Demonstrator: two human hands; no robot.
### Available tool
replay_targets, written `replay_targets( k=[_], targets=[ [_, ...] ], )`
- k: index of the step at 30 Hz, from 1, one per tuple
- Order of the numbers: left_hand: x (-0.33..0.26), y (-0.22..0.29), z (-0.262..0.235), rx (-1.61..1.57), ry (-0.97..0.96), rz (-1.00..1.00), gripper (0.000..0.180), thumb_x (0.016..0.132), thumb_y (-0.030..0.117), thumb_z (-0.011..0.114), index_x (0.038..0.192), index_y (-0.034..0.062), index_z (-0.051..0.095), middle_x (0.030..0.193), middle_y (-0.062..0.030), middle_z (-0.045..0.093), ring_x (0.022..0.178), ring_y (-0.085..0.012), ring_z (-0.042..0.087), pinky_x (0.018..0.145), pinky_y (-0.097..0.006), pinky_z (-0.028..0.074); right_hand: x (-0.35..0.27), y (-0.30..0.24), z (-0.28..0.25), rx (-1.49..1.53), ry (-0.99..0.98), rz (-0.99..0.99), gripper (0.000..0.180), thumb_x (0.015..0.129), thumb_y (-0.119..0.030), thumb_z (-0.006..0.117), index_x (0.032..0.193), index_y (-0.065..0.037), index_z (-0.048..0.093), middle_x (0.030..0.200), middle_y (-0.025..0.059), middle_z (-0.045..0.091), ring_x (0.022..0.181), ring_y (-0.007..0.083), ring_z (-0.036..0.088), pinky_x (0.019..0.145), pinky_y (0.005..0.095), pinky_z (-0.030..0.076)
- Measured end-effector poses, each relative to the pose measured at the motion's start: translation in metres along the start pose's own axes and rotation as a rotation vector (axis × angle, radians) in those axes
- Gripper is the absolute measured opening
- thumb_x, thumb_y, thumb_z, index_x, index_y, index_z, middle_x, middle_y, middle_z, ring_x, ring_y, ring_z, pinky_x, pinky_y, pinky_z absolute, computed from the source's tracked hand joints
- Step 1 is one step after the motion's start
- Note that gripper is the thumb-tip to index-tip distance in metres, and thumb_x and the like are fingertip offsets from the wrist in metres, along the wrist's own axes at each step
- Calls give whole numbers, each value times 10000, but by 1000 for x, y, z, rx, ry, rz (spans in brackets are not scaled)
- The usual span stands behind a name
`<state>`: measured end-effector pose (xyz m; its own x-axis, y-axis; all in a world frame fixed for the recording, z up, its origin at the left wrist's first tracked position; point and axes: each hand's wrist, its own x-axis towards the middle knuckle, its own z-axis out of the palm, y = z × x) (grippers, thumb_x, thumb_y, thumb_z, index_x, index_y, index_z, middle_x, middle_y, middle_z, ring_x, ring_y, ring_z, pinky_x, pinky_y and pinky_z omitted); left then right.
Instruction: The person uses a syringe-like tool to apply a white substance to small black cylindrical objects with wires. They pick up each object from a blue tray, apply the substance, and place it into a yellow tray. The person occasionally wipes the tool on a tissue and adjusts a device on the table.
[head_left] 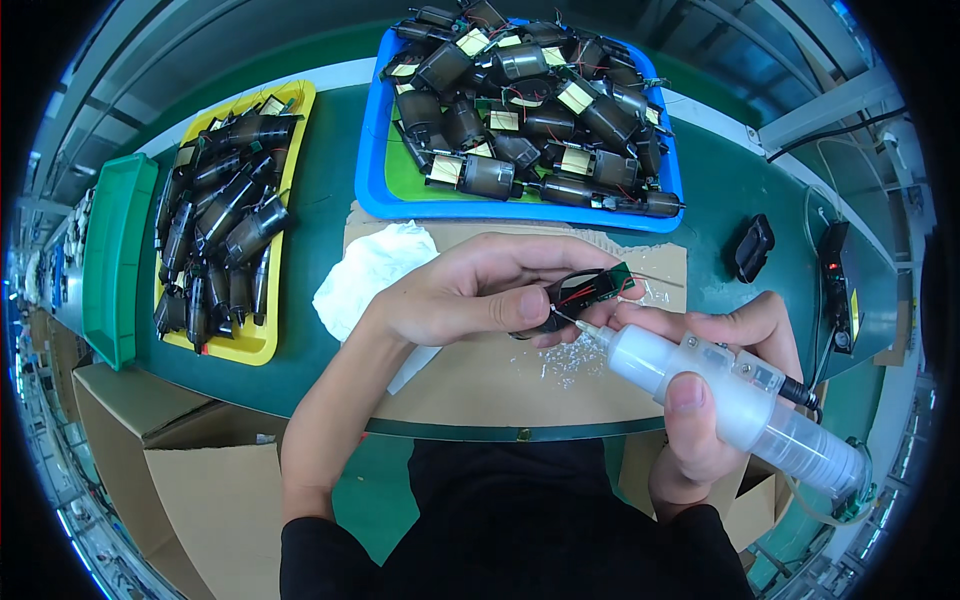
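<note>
Above the cardboard sheet (pixel 480 390), my left hand (pixel 465 295) grips a small black plastic assembly (pixel 597 290) between thumb and fingers. Red wires run along the assembly to a green circuit board (pixel 622 278) at its end. Wrapped in my right hand (pixel 745 322) is a white and clear dispensing syringe (pixel 740 408) with a black cable. Its thin nozzle (pixel 597 331) points left and meets or nearly meets the assembly; exact contact cannot be made out. White crumbs (pixel 570 362) lie scattered beneath, and a crumpled white cloth (pixel 372 275) sits beside my left wrist.
A blue tray (pixel 368 180) heaped with dark cylindrical units stands at the back. To the left are a yellow tray (pixel 266 340) of similar units and a green bin (pixel 110 270). A black holder (pixel 749 248) and a black box device (pixel 836 285) lie right; cardboard boxes (pixel 215 500) stand below left.
</note>
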<state>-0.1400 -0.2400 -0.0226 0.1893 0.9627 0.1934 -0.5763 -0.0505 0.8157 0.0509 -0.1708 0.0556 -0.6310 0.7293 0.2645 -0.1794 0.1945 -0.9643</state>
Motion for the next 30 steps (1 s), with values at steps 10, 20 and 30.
replay_targets(
  k=[10, 20, 30],
  targets=[
    [-1, 0, -1, 15, -10, -6, 603, 870, 380, 594, 1312, 3, 433, 1276, -224, 478, 1024, -218, 566, 695, -290, 489, -1, -1, 0, -27, 0, 17, 390, 809, -200, 654, 931, 36, 369, 873, 310, 630, 820, 394, 652, 792, 485, 525],
    [-1, 2, 0, 10, -19, -43, 618, 865, 389, 596, 1298, -21, 435, 1274, -222, 482, 1013, -204, 567, 699, -288, 490, -2, 0, 0, -10, 4, 20, 397, 805, -198, 657, 936, 42, 369, 883, 315, 626, 833, 396, 649, 797, 478, 526],
    [6, -3, -2, -98, 17, 21, 627, 899, 411, 531, 1318, -33, 390, 1084, -165, 561, 961, -216, 573, 654, -302, 478, -7, -6, -10, -63, 47, -140, 472, 812, -348, 625, 942, 23, 363, 884, 316, 627, 789, 310, 668, 738, 375, 554]
  ],
)
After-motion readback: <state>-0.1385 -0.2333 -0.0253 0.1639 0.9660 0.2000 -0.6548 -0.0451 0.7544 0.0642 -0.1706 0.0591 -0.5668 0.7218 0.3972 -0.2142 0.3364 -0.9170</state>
